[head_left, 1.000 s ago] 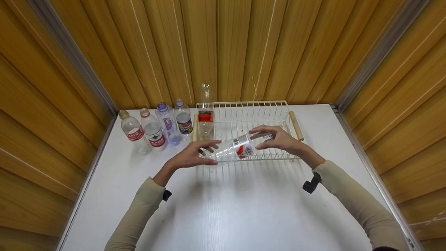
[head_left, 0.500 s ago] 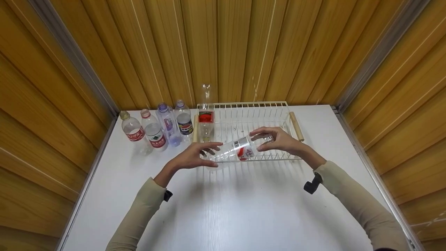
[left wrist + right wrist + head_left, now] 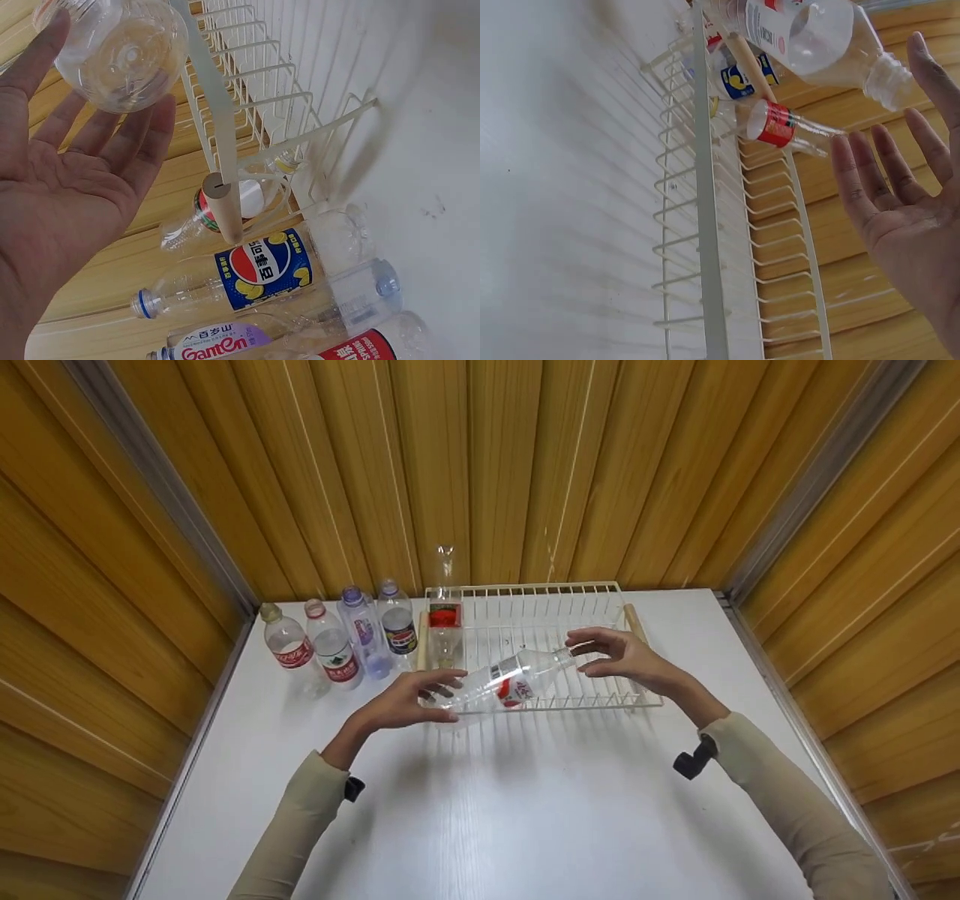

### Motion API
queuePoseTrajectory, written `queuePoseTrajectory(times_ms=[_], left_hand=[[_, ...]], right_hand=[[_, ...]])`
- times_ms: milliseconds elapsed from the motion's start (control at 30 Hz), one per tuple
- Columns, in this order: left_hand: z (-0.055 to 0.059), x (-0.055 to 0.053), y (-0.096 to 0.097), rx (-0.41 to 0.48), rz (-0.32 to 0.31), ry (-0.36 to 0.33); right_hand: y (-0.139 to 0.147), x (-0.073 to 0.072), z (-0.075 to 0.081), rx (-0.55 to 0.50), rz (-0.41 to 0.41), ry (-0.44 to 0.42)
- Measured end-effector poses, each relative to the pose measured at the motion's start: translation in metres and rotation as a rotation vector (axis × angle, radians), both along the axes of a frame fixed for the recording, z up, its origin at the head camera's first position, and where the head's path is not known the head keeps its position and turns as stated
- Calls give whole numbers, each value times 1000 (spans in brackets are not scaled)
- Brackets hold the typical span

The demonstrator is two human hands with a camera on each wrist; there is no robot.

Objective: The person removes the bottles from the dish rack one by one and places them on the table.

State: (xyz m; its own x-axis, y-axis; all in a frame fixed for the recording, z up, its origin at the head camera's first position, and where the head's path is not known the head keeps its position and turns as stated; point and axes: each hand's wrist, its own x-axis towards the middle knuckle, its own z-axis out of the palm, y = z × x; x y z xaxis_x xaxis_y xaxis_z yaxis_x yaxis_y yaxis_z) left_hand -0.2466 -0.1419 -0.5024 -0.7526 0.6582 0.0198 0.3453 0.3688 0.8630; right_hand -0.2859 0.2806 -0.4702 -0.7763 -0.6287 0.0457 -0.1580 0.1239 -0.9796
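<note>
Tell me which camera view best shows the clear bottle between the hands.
The head view: it shows the clear bottle nearly whole, partly covered by the left hand. The left wrist view shows mainly its base; the right wrist view, its neck and part of its label.

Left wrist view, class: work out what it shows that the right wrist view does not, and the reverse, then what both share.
Only the left wrist view shows the left hand, the base of the clear bottle it holds, and a label reading Ganten.

Only the right wrist view shows the right hand and, near it, that bottle's uncapped mouth.

Both show parts of that bottle, the wire rack, its wooden handle, a blue-labelled bottle and the wood-look wall.
</note>
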Motion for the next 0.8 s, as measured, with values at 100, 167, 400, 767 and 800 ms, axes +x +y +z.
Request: queuePoseTrajectory(times_ms=[100,167,400,767,800], left_hand=[[-1,0,-8,15,25,-3],[0,0,-13,36,48,-11],[-1,2,-38,129,137,-78],[-16,5,-66,243,255,-210],[-17,5,-68,251,267,-211]], right_hand=[[18,-4,-4,47,-48,29],[30,-8,-9,100,-94,50],[75,-20,-27,214,-221,39],[111,-27,-32,276,-318,61],[114,-28,-32,296,-330,65]])
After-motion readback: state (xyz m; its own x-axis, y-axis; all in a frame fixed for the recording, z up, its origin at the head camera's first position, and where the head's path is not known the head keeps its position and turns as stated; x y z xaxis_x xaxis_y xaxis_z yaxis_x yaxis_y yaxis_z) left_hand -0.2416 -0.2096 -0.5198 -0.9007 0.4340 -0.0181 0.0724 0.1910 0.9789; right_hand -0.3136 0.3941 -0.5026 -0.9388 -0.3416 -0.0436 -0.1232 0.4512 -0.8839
